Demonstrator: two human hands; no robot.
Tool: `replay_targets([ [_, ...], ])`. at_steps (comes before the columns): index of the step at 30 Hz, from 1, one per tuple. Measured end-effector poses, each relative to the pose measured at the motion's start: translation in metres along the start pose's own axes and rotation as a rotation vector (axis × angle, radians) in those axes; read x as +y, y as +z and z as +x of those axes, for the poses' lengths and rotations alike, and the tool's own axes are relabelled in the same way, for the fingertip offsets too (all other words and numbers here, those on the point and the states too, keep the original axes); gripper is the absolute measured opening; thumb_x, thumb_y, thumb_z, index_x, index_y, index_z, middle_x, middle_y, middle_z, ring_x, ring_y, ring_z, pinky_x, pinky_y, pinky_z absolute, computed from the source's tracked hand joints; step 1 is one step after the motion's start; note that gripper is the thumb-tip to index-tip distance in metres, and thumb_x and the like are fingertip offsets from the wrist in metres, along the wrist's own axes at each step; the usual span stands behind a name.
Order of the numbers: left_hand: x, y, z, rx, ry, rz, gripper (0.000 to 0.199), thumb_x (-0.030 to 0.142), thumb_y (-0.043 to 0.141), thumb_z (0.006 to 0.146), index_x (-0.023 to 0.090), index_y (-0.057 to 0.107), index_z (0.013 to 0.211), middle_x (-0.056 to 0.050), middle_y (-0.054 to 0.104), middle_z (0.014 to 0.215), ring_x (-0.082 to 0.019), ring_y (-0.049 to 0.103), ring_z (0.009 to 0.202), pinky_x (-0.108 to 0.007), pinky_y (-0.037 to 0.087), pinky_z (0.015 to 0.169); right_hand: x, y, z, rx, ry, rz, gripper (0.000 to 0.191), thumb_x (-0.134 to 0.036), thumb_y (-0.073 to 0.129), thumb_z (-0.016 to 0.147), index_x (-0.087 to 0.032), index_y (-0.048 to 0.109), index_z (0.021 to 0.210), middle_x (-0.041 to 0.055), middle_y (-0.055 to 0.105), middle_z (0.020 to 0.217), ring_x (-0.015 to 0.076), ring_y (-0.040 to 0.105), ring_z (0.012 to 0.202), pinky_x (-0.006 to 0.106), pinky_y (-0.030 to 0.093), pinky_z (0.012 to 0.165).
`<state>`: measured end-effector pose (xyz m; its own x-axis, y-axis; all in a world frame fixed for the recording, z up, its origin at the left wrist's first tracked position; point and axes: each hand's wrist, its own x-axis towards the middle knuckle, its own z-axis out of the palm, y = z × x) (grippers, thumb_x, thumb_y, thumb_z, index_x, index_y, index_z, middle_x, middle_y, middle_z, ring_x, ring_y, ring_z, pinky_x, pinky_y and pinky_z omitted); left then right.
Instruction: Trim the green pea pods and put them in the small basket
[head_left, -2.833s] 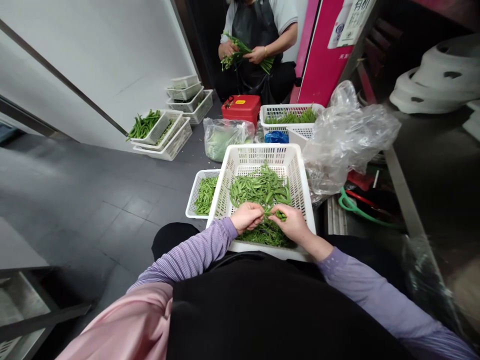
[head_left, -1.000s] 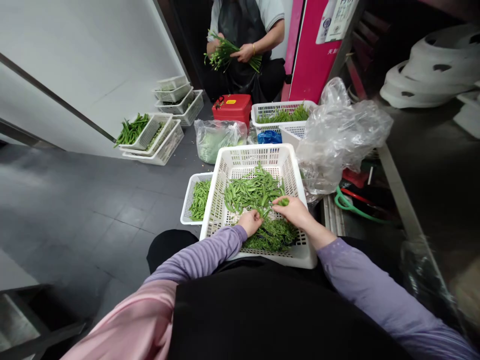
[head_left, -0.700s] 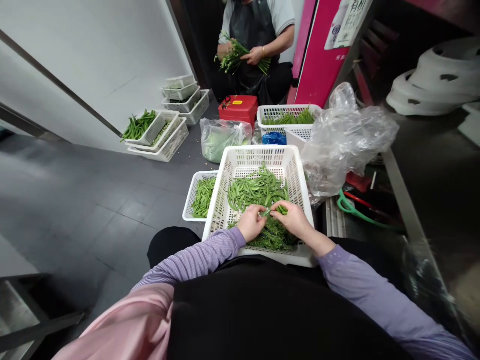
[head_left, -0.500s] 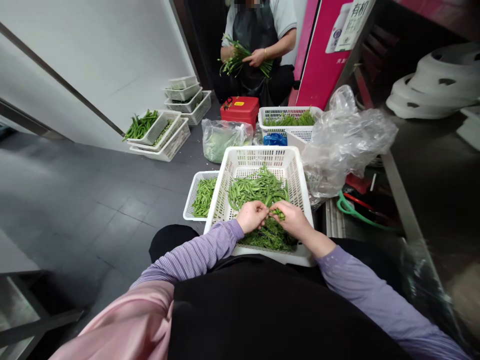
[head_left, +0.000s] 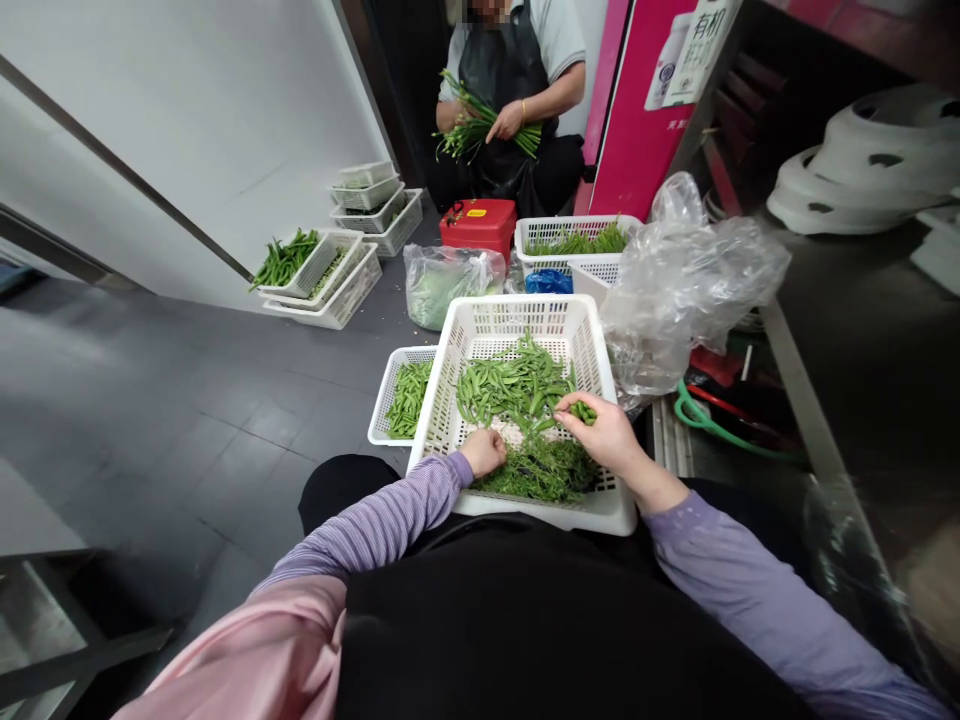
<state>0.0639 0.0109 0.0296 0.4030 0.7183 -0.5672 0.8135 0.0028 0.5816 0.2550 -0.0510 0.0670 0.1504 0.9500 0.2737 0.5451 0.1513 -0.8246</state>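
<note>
A large white basket (head_left: 441, 400) stands in front of me with green pods (head_left: 514, 380) spread over its far half. Thin green trimmings (head_left: 544, 470) lie in its near part. My right hand (head_left: 600, 430) is closed around several green pods (head_left: 582, 411), over the basket's right side. Fingers curled, my left hand (head_left: 484, 452) is at the left edge of the trimmings; what it holds, if anything, is hidden. The two hands are apart. A smaller white basket (head_left: 380, 405) of pods sits just left of the large one.
Beyond the basket are a bag of greens (head_left: 450, 285), a red box (head_left: 480, 228) and another vegetable basket (head_left: 525, 262). Clear plastic bags (head_left: 675, 280) bulge at the right. Stacked baskets (head_left: 334, 312) stand by the wall. A person (head_left: 510, 100) opposite holds long green stems.
My hands have separated. The left has moved left and down toward the trimmings; the right has shifted slightly right, still with pods in it.
</note>
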Motion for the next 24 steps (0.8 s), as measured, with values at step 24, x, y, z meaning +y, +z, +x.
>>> replay_targets([
  [24,0.02,0.008,0.029,0.078,0.126,0.584,0.022,0.025,0.047,0.077,0.011,0.06,0.088,-0.014,0.056,0.099,-0.021,0.056,0.086,-0.031,0.043,0.08,0.028,-0.017,0.018,0.354,0.673,1.121,0.023,-0.031,0.069,0.06,-0.018,0.051,0.066,-0.0053,0.05,0.051,0.0066,0.045,0.041,0.017,0.034,0.034],
])
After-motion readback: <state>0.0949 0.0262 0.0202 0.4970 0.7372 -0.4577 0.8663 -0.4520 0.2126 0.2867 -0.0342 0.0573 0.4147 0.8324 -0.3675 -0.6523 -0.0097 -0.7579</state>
